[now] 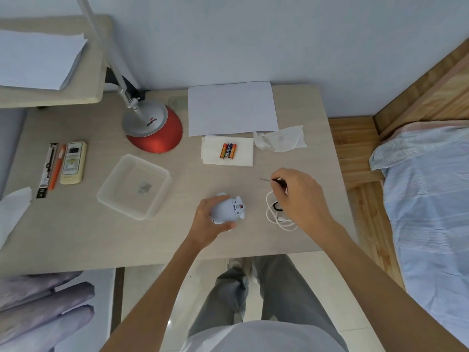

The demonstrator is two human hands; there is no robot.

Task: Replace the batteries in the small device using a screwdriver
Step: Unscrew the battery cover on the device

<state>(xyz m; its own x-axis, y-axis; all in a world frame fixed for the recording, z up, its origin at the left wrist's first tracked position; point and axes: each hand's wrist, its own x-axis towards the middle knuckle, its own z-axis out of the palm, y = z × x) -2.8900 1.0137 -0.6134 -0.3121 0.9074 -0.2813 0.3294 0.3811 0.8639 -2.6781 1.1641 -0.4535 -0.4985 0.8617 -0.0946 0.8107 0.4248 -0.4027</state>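
Device (pixel 229 208) in curled grip of left hand (pixel 206 226); right hand (pixel 300 196) pinches screwdriver (pixel 278 183); lamp (pixel 152 128) reads COOPER.

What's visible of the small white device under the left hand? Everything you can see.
The small device is a rounded, pale bluish-white body, plastic by its look, with small ear-like lobes on its right side and a little panel carrying a red spot. It lies on the table near the front edge. The left hand holds it, fingers curled over its far side, thumb against its near side. Whether its battery cover is open cannot be told.
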